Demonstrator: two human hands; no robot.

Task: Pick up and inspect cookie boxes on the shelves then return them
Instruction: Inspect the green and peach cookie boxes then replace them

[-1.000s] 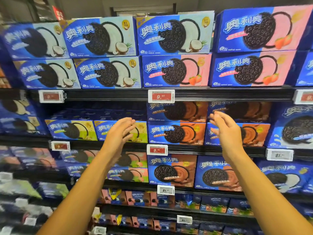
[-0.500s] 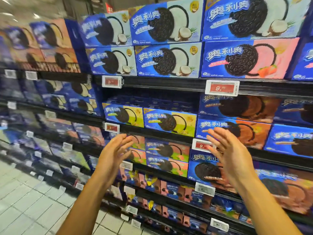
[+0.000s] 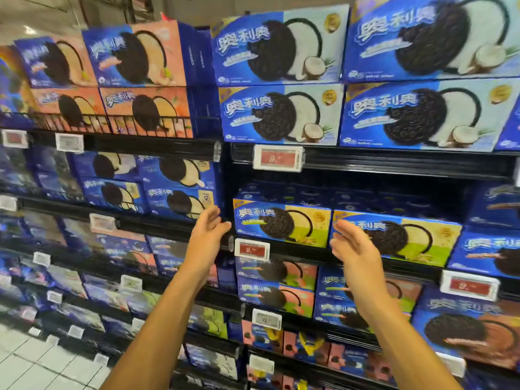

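your left hand (image 3: 206, 237) and your right hand (image 3: 356, 250) are both up in front of the shelves (image 3: 394, 163). the palms face each other. the fingers are loose and a bit bent, and neither hand holds anything. they are not touching any box.

between your two hands, a little further back, sits a blue cookie box with a yellow and green side (image 3: 281, 227). it stands on the middle shelf with its front to you. a second box just like it (image 3: 399, 238) is right beside it, partly behind your right hand. a red price tag (image 3: 251, 250) hangs on the shelf edge under the first box, near your left hand.

above them, the top shelf has big blue coconut cookie boxes (image 3: 278, 114), stacked two high. to the left are pink boxes (image 3: 135, 54), also stacked. lower shelves hold more cookie boxes, some pink and green (image 3: 277, 298). the far left side is blurry. white floor tiles (image 3: 42, 364) show at the bottom left.
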